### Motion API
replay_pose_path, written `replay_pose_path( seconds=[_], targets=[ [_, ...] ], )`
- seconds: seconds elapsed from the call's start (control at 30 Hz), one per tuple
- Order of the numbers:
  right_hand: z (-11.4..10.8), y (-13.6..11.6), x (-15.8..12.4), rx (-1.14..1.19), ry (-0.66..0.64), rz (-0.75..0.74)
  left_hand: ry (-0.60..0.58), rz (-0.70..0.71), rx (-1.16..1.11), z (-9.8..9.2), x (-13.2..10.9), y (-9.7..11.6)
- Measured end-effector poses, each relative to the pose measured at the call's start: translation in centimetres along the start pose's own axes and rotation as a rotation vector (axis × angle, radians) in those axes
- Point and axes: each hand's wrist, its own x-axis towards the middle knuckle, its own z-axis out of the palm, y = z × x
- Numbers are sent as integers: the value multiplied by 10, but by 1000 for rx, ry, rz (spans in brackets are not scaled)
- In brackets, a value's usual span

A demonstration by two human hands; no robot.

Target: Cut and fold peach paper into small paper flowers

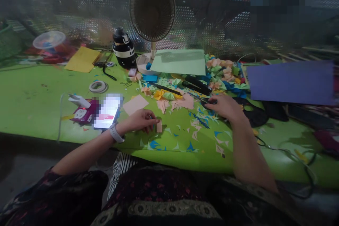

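My left hand (144,120) pinches a small folded-looking piece of peach paper (159,127) just above the green table. My right hand (225,106) is closed at the black handles of a pair of scissors (205,101), whose blades point left toward the stapler and paper scraps. A larger pink paper sheet (135,105) lies beyond my left hand. Cut peach pieces (182,102) lie between the two hands, with small blue, green and peach offcuts (196,125) scattered in front. A black stapler (197,84) rests behind the scissors, beside a dark pen-like tool (166,89).
A desk fan (153,9) and a black bottle (124,49) stand at the back, near a pale green sheet (180,61). Left are a lit phone (108,111), tape roll (97,86) and plugged charger (81,101). A purple sheet (291,81) and cables (280,150) are right.
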Motion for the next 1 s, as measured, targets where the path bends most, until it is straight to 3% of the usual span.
replay_pose_path(
  seconds=[0.3, 0.43, 0.63, 0.73, 0.9, 1.0],
  targets=[
    [-25, -20, -12, 163, 108, 9, 9, -2, 66, -6, -16, 13],
    [-33, -31, -14, 156, 13, -54, 74, 90, 169, -4, -18, 21],
    [-35, -43, -9, 66, -70, -186, 363, 219, 717, 7, -4, 27],
    [-35, -52, -8, 36, -112, -235, 392, 193, 835, 8, 5, 32],
    [-25, -61, -14, -51, -297, -303, 420, 184, 900, 2, 17, 32],
    [-18, -62, -18, -130, -313, -290, 418, 212, 908, 1, 22, 31]
  ],
)
